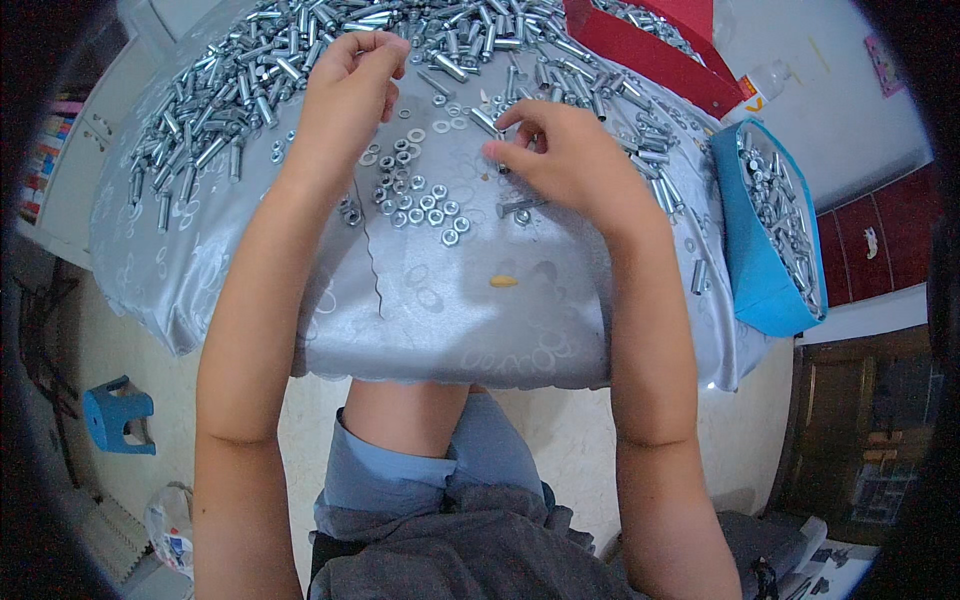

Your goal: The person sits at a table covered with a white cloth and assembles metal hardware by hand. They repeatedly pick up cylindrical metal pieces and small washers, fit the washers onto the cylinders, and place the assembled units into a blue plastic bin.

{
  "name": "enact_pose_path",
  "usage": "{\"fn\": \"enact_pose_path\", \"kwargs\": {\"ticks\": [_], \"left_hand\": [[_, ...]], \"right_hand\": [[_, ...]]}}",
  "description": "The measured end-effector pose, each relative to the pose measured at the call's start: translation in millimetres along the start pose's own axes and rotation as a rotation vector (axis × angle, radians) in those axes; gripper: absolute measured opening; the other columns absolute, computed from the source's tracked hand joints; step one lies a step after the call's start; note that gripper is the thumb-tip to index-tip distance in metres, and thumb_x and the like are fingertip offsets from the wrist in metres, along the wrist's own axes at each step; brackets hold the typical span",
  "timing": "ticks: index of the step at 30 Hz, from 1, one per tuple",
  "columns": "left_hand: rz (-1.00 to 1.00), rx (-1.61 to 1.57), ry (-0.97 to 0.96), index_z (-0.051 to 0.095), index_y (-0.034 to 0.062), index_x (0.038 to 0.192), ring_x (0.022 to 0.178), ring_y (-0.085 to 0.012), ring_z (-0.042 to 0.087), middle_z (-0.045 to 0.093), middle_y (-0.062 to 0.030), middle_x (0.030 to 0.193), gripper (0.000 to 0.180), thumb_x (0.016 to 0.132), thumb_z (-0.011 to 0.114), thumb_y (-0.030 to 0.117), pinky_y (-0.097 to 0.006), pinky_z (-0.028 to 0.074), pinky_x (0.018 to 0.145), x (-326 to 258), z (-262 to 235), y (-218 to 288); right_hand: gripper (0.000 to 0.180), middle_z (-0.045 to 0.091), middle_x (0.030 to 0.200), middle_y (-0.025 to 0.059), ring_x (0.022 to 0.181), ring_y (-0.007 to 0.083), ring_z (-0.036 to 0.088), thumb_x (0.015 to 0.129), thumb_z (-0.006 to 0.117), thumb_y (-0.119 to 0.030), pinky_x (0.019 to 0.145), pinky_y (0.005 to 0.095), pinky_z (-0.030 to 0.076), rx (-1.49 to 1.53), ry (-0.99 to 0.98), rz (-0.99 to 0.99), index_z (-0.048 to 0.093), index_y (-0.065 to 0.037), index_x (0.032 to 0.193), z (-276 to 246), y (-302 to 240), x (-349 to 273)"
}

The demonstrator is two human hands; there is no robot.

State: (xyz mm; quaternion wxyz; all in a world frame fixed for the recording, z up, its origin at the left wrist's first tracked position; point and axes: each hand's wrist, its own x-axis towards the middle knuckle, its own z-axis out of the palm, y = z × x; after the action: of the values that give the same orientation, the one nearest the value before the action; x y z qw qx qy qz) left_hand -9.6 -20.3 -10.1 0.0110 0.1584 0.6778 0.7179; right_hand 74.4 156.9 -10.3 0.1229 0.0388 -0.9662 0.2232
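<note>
My left hand [352, 90] is raised over the near edge of a big pile of silvery metal bolts with sleeves [285, 60]. Its fingers are curled with the thumb against them; anything pinched there is hidden. Farther right, my right hand [568, 160] hovers low over a few loose bolts, thumb and forefinger apart. One bolt [522, 207] lies just below it. Between my forearms sits a cluster of hex nuts [432, 203], with flat washers [441, 126] scattered on its far side.
A silver-grey cloth [400, 345] covers the table. At the right edge stands a blue box [755, 290] of bolts; a red box [700, 85] is at the back right beside a clear bottle [768, 78]. A small yellow piece [503, 282] lies near me. A blue stool [120, 415] stands on the floor.
</note>
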Motion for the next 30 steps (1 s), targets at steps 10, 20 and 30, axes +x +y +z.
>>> {"fn": "enact_pose_path", "kwargs": {"ticks": [10,20,30], "left_hand": [[0.423,0.918,-0.161,0.052,0.0033,0.1,0.081,-0.0245,0.056,0.057,-0.0113,0.089,0.024,0.076,0.05,0.003,-0.033,0.044,0.071,7,-16,-37],[0.25,1.205,-0.205,0.058,0.003,0.088,0.087,-0.0318,0.056,0.058,-0.0161,0.09,0.029,0.065,0.044,-0.008,-0.038,0.044,0.075,3,-34,-19],[0.256,0.979,-0.29,0.056,-0.0006,0.088,0.079,-0.0311,0.058,0.06,-0.0184,0.082,0.021,0.071,0.044,-0.004,-0.036,0.045,0.072,11,-31,-34]], "right_hand": [[0.028,0.057,0.072,0.0128,0.066,0.0269,0.056,0.071,0.063,-0.017,0.061,0.0323,0.044,-0.003,0.009,-0.037,0.058,-0.001,0.094,16,-2,1],[0.031,0.056,0.076,0.0102,0.069,0.0211,0.054,0.075,0.058,-0.012,0.064,0.0306,0.044,0.089,0.055,-0.088,0.053,-0.002,0.105,14,0,1],[0.027,0.059,0.086,0.0148,0.08,0.0288,0.056,0.078,0.054,-0.014,0.071,0.036,0.045,0.097,0.125,-0.078,0.055,-0.003,0.102,8,4,1]]}}
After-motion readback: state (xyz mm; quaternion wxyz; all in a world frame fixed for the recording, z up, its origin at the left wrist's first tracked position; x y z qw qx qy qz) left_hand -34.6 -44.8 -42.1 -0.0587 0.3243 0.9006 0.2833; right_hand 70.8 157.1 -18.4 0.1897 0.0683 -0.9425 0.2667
